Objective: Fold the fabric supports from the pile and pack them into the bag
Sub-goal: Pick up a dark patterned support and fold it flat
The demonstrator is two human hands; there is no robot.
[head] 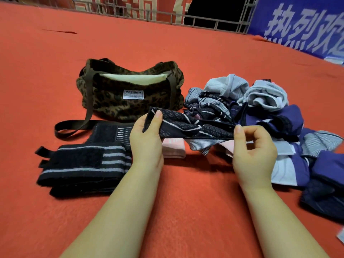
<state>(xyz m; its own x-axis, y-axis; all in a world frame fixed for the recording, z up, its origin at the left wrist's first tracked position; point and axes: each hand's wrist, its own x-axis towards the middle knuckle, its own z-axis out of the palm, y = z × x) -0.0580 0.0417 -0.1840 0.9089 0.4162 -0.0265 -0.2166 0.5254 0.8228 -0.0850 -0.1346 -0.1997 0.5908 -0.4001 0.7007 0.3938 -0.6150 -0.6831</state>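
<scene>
A dark patterned fabric support (188, 125) is stretched between my hands just above the red floor. My left hand (147, 138) grips its left end, thumb on top. My right hand (253, 148) pinches its right end between thumb and curled fingers. The leopard-print bag (130, 103) stands open behind my left hand, with pale lining showing. A pile of grey, blue and dark supports (260, 112) lies to the right. Folded black striped supports (81, 164) lie at the left, and a folded pink one (174, 149) sits under the held piece.
The red carpet (167, 202) covers the floor all around. The bag's long brown strap (74, 127) loops on the carpet at the left. A metal railing (204, 19) and a blue banner (305, 25) stand at the far edge.
</scene>
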